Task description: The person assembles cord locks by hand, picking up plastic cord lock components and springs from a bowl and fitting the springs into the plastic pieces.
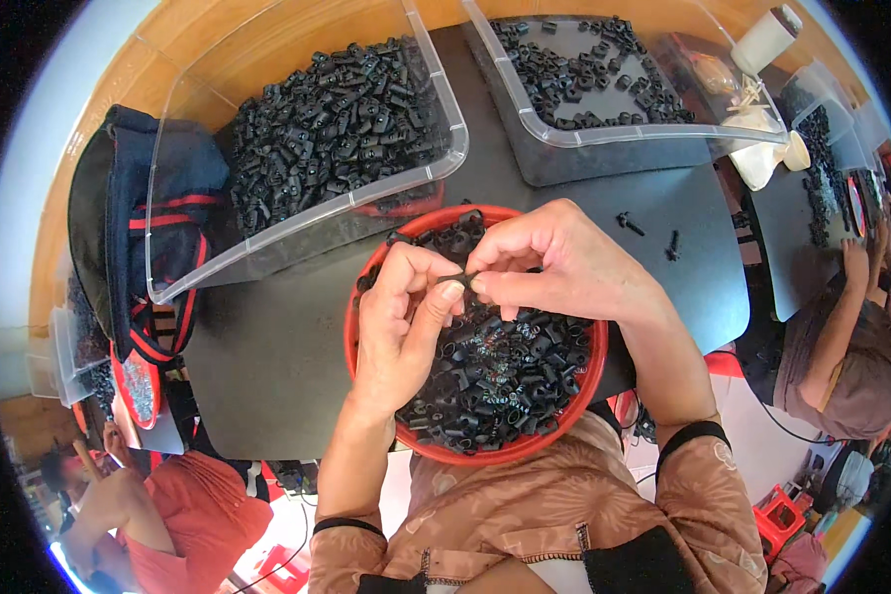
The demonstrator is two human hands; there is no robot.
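Observation:
My left hand (403, 322) and my right hand (554, 262) meet fingertip to fingertip over a red round bowl (366, 272). Between them they pinch one small black plastic part (465, 278); thumb and fingers of both hands close on it. The bowl sits at the near edge of a dark table (287, 327) and holds a heap of small black plastic parts (500, 371) with some little metal springs among them. Most of the pinched part is hidden by my fingers.
Two clear plastic bins stand behind the bowl: the left bin (436, 163) is heaped with black parts, the right bin (554, 134) holds a thinner layer. Two loose black parts (632, 225) lie on the table. A dark bag (144, 228) lies left. Other people sit at right (846, 346) and lower left (168, 505).

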